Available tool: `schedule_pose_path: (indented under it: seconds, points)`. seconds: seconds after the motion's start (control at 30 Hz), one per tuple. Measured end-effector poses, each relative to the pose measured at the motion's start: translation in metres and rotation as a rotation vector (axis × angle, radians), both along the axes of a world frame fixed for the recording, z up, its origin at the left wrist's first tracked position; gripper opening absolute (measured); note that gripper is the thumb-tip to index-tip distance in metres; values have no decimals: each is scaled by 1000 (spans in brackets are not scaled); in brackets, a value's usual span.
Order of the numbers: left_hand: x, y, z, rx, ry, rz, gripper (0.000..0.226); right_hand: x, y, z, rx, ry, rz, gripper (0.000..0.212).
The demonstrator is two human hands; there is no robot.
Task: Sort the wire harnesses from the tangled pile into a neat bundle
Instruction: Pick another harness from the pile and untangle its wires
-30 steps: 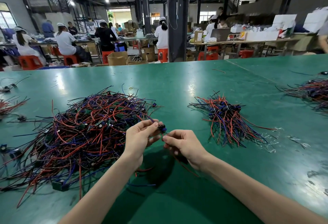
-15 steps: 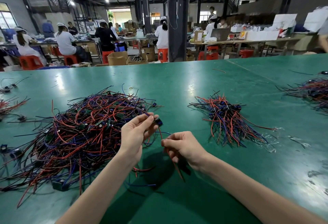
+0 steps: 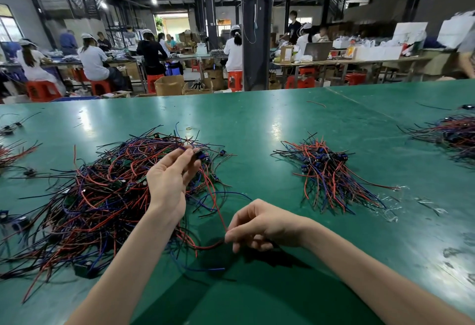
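A big tangled pile (image 3: 102, 191) of red, blue and black wire harnesses lies on the left of the green table (image 3: 257, 124). My left hand (image 3: 171, 178) is raised over the pile's right side and pinches the small dark connector end of one wire harness (image 3: 217, 211). Its red wire runs down to my right hand (image 3: 259, 224), which pinches it low near the table. A neater bundle (image 3: 326, 170) of sorted harnesses lies to the right, connectors gathered at the top.
Another heap of wires (image 3: 455, 134) sits at the far right edge, and loose harnesses (image 3: 12, 149) lie at the far left. Scraps of clear film (image 3: 395, 209) lie right of the sorted bundle. People work at benches beyond the table's far edge.
My left hand has lifted up and away with the connector end. My right hand has slid down along the red wire, so the two hands are now far apart with the wire stretched between them.
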State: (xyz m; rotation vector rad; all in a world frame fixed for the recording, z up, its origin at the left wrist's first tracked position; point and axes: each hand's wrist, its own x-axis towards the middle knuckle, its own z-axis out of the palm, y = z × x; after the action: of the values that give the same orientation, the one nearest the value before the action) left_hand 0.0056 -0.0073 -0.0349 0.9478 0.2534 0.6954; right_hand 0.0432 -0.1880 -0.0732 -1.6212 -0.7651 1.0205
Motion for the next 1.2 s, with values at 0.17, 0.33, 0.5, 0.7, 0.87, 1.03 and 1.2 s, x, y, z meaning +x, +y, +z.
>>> schedule_pose_path:
  seconds: [0.17, 0.33, 0.5, 0.7, 0.87, 1.03, 1.2]
  points:
    - [0, -1, 3, -4, 0, -15, 12, 13, -11, 14, -34, -89, 63, 22]
    - [3, -26, -13, 125, 178, -243, 7, 22, -8, 14, 177, -49, -226, 44]
    - [4, -38, -26, 237, 251, -337, 5, 20, -4, 8, 264, -51, -317, 13]
    - [2, -34, -29, 299, 295, -358, 8, 24, -5, 17, 271, -67, -357, 16]
    - [0, -35, -30, 317, 314, -395, 12, 51, -36, 43, 411, 6, -562, 11]
    - [-1, -35, -29, 312, 314, -412, 17, 100, -74, 57, 279, -24, -858, 18]
    - [-1, -37, -32, 348, 363, -430, 19, 144, -97, 43, -30, -185, -1050, 17]
